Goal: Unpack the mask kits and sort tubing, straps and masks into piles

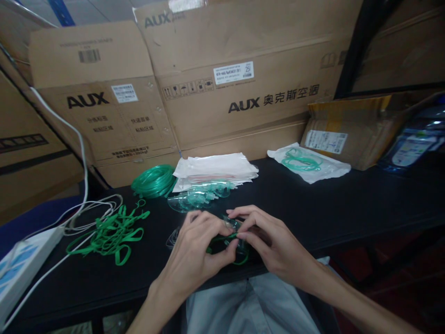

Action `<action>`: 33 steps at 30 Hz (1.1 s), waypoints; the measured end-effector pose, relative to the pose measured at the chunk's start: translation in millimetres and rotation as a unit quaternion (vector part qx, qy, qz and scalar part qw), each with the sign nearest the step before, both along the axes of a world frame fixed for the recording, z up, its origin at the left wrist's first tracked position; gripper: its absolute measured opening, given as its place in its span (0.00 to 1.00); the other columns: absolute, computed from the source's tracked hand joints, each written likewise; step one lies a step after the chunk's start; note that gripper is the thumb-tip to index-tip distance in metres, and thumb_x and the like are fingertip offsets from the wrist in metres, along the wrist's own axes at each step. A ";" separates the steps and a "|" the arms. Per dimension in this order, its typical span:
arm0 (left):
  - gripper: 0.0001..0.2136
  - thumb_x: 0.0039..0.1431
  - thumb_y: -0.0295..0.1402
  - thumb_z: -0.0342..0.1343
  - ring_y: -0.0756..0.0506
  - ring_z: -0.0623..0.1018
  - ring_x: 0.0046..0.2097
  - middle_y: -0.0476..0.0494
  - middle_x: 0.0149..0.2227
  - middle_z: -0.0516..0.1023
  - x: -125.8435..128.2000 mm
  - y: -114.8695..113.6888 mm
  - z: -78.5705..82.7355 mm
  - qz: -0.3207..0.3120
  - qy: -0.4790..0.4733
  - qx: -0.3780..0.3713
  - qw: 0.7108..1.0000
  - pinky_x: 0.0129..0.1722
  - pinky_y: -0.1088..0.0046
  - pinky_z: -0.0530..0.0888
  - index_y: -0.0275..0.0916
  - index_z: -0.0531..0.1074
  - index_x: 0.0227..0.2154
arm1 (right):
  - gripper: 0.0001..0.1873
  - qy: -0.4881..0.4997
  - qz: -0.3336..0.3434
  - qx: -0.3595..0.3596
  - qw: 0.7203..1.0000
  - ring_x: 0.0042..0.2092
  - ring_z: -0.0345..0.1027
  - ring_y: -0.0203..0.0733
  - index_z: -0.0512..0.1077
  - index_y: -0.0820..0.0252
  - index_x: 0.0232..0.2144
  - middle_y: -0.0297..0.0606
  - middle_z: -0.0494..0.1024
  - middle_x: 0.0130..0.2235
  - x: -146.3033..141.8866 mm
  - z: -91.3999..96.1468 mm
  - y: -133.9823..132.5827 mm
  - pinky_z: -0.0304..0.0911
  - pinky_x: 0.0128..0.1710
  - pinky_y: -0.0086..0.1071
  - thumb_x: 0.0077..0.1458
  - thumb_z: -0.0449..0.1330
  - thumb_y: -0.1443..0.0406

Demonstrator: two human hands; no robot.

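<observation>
My left hand (198, 248) and my right hand (267, 241) meet near the front edge of the black table (347, 204). Both pinch a clear green-tinted plastic mask (232, 232) with a green elastic strap (239, 257) looped under it. The fingers of both hands are curled and pressed on the mask, which they hide in large part. Just behind my hands lie more clear masks (198, 197).
Green elastic straps (111, 234) lie in a pile at the left, a coil of green tubing (155, 181) behind them. A stack of clear bags (215, 169) and a packed bag (308, 162) sit further back. White cables, a power strip (21, 264) and AUX cartons (243, 79) border the table.
</observation>
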State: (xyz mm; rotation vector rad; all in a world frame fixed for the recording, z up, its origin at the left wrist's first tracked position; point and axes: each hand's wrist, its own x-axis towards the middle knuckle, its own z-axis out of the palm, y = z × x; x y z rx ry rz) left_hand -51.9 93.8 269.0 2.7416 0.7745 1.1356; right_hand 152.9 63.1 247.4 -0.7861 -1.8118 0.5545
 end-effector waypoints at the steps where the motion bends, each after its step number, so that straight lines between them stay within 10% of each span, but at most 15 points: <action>1: 0.09 0.59 0.24 0.63 0.47 0.78 0.41 0.52 0.37 0.80 0.1 -0.1 0.4 -0.001 -0.003 -0.001 1.000 0.48 0.64 0.65 0.41 0.69 0.35 | 0.08 0.009 0.002 -0.010 1.000 0.56 0.71 0.41 0.69 0.55 0.35 0.41 0.76 0.52 0.2 0.1 -0.1 0.66 0.56 0.35 0.66 0.56 0.72; 33: 0.06 0.58 0.24 0.58 0.48 0.81 0.35 0.51 0.33 0.81 -1.3 -0.4 0.8 0.064 -0.060 -0.035 0.996 0.38 0.73 0.75 0.42 0.72 0.35 | 0.08 0.282 0.033 -0.141 0.948 0.58 0.73 0.46 0.65 0.53 0.37 0.41 0.79 0.54 4.0 1.6 0.5 0.73 0.54 0.43 0.69 0.56 0.59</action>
